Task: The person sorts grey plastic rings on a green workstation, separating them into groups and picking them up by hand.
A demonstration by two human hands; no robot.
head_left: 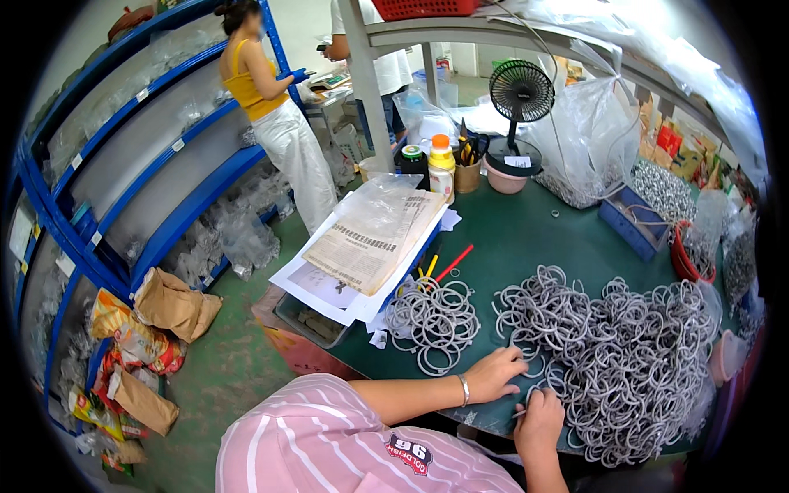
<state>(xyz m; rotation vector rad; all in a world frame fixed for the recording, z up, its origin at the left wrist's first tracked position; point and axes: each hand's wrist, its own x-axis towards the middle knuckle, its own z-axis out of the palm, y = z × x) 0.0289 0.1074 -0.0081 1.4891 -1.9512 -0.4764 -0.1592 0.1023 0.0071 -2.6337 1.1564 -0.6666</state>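
My left hand (pixel 496 374), with a silver bangle (pixel 465 389) at the wrist, rests low over the table's front edge. Its fingers are bent together at the near left side of a big heap of grey metal rings (pixel 633 361); whatever they may pinch is too small to make out. Close beside it, my right hand (pixel 540 419) is closed, with a bit of a grey ring (pixel 519 410) showing at its fingers. One loose ring (pixel 536 366) lies by the left fingertips. Left of my hands is a smaller pile of similar rings (pixel 436 320).
Red and yellow sticks (pixel 454 263) lie behind the small pile, beside papers (pixel 374 238) on a bin. Farther back stand bottles (pixel 441 168), a fan (pixel 522 94) and a blue tray (pixel 634 220). Blue shelves (pixel 123 193) and two people (pixel 263 90) are at the left and back.
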